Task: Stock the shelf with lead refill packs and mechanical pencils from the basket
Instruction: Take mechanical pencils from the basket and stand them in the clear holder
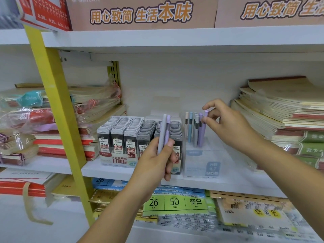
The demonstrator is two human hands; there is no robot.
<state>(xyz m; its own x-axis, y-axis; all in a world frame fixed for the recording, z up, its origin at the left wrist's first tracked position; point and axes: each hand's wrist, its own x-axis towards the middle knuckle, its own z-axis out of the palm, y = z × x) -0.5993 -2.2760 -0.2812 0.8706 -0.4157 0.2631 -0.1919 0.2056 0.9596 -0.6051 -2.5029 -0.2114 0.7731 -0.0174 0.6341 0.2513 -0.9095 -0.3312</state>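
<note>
Fingertips [204,107] of the right hand [231,127] pinch the top end of a purple mechanical pencil [203,130] — index finger on the cap, thumb just under it — with the other fingers loosely curled behind. That pencil stands upright with its lower end down inside a clear display box [201,163] on the white shelf [122,172]. It is right against a small cluster of other pencils [192,127] in blue, grey, peach and purple.

The left hand [155,161] is up in front of the shelf, its fingers wrapped round a grey pencil [162,132] and a lilac pencil [167,128]. They are held upright side by side, their tops well above the fist.

Just beside the clear box, to its left, sits an open carton of lead refill packs [129,132]: rows of slim grey-topped cases marked 0.5 and HB.

Stacks of notebooks [289,111] fill the shelf's right end. Wrapped bundles of exercise books [35,120] lie past a yellow upright [52,88] on the left.
</note>
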